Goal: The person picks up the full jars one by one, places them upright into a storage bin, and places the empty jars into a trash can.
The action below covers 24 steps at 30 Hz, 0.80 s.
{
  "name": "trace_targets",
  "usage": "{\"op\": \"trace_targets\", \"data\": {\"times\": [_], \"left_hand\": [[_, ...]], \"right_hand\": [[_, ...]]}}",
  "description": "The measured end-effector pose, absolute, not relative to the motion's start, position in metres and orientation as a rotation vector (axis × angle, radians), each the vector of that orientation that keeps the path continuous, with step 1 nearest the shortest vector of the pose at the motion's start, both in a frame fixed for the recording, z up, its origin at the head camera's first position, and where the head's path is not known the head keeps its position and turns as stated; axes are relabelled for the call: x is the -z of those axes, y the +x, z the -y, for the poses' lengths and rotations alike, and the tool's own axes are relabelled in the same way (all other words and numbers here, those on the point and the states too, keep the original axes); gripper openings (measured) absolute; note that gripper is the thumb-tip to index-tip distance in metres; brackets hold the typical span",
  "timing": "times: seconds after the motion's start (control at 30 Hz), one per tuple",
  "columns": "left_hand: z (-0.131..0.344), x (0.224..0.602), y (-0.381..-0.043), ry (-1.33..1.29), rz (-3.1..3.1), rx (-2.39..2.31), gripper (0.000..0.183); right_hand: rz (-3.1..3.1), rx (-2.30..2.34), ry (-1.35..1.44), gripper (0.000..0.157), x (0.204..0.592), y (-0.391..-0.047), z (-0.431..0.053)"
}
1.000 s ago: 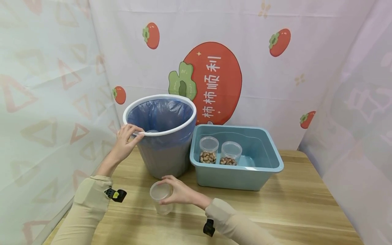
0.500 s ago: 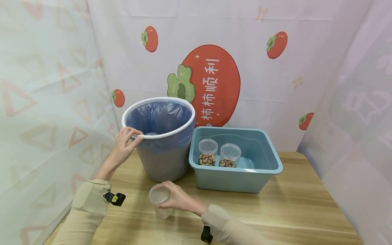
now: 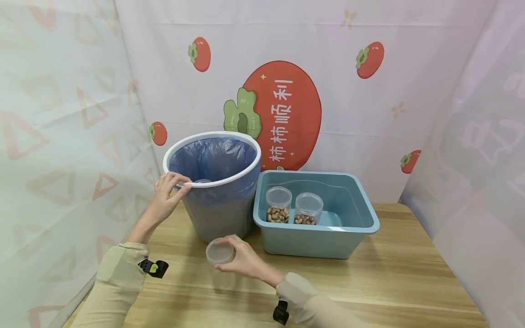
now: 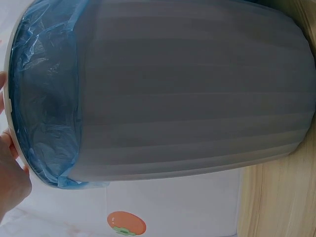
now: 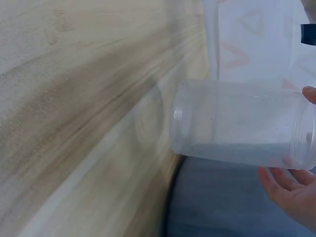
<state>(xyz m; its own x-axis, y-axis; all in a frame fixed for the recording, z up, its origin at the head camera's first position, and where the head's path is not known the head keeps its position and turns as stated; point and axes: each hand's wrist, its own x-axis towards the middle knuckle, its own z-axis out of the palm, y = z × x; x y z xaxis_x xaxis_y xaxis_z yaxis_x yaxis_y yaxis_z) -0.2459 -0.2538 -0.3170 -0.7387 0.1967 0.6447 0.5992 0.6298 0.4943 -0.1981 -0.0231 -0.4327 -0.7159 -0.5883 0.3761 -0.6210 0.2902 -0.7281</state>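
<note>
My left hand (image 3: 165, 196) grips the white rim of a grey trash can (image 3: 223, 216), which is lined with a blue bag. The left wrist view has that hand (image 4: 12, 173) at the edge of the rim. In front of the can, my right hand (image 3: 246, 260) holds a clear plastic jar (image 3: 219, 253) around its top. Nothing shows inside this jar (image 5: 232, 123) in the right wrist view, where its base is close over the table. A clear round object (image 3: 203, 181) shows partly inside the can, the rest hidden by the rim.
To the right of the can stands a blue-green plastic tub (image 3: 305, 241). Inside it are two clear jars partly filled with nuts, a left one (image 3: 279, 205) and a right one (image 3: 309, 208). A printed curtain (image 3: 336, 136) encloses the wooden table (image 3: 393, 282).
The right hand and the jar have shifted slightly up and to the right since half a second ago. The left hand stays on the can's rim.
</note>
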Motion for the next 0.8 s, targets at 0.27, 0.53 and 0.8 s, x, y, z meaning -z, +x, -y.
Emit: {"op": "trace_targets", "data": {"times": [0.27, 0.53, 0.8], "left_hand": [[0.253, 0.316, -0.245, -0.614, 2.3, 0.985, 0.006], [0.254, 0.317, -0.244, -0.63, 2.298, 0.982, 0.007], [0.254, 0.318, -0.246, -0.637, 2.303, 0.972, 0.008]], "right_hand": [[2.386, -1.403, 1.155, 0.049, 0.412, -0.202, 0.012], [2.259, -1.383, 1.132, 0.047, 0.393, -0.208, 0.0], [2.216, -1.437, 1.063, 0.048, 0.367, -0.211, -0.015]]}}
